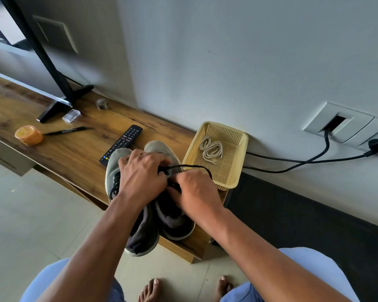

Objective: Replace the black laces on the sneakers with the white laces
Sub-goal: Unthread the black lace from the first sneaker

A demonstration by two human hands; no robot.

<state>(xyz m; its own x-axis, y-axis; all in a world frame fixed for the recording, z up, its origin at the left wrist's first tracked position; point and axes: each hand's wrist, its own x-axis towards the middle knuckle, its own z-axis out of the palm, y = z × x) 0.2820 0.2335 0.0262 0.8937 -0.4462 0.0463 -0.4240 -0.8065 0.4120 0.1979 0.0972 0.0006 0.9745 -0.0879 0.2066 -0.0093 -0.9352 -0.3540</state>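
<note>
Two grey sneakers stand side by side on the wooden shelf [79,153], heels toward me. The left sneaker [115,171] keeps its black lacing. My left hand [143,175] lies over the front of the right sneaker [175,221], fingers curled on its upper. My right hand [194,192] pinches the black lace [192,166] at the right sneaker's eyelets; a loop of that lace arcs up toward the basket. The white laces [211,149] lie coiled in the yellow basket [238,168] to the right.
A black remote [122,143] lies just behind the sneakers. Farther left are a black marker [67,130], an orange round tin [28,135], a clear small box [71,116] and a TV stand foot [59,105]. Black cables [303,161] run along the wall to a socket.
</note>
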